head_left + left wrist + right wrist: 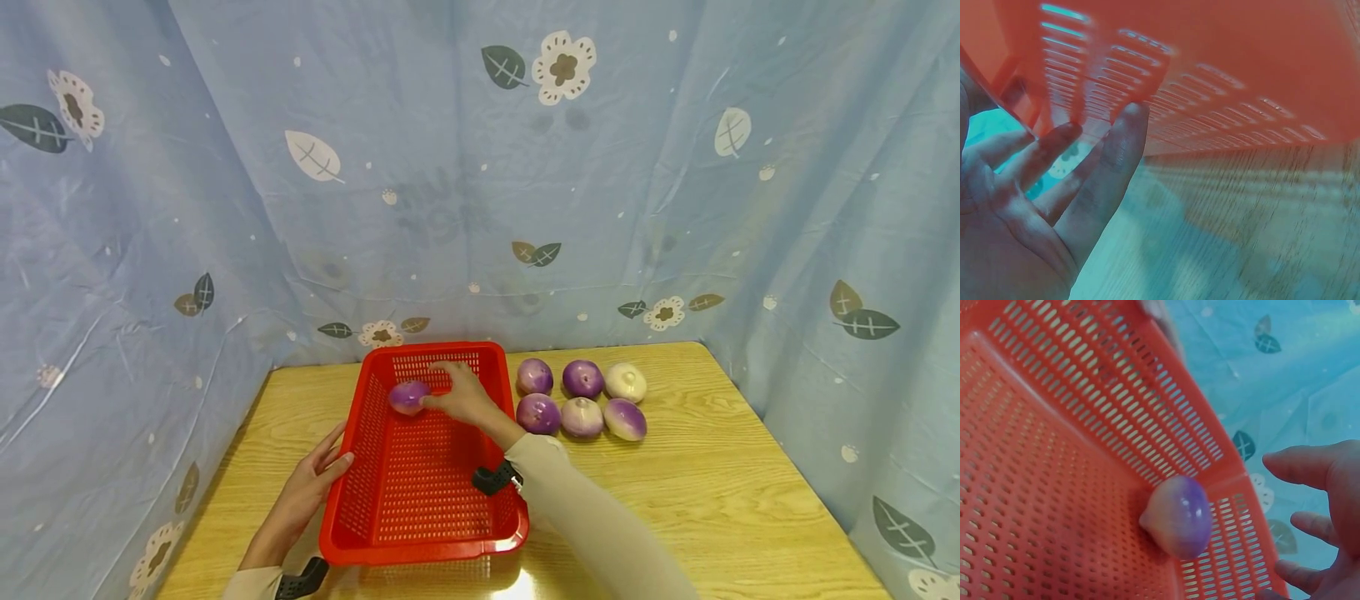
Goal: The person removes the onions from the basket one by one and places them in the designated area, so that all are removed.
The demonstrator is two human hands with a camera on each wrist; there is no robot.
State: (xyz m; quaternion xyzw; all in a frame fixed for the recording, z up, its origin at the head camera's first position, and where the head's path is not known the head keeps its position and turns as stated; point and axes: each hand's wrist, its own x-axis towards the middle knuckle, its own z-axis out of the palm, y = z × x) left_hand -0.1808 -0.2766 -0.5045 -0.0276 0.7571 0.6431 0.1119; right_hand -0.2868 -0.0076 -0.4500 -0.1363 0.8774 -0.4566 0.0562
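A red plastic basket (431, 467) with slotted walls stands on the table. My left hand (311, 483) holds its left side, thumb at the rim and fingers against the outer wall, as the left wrist view shows with the fingertips (1132, 115). One purple-and-white onion (408, 397) lies inside, in the far left corner. My right hand (465, 396) hovers over the basket just right of that onion, fingers spread. In the right wrist view a gap separates the hand (1329, 519) from the onion (1180, 517), and nothing is in its grasp.
Right of the basket several more onions sit in two rows, among them a purple one (582, 379) and a white one (626, 382). They stand on a wooden table (712, 483). A blue patterned curtain (420, 167) encloses the table at the back and sides.
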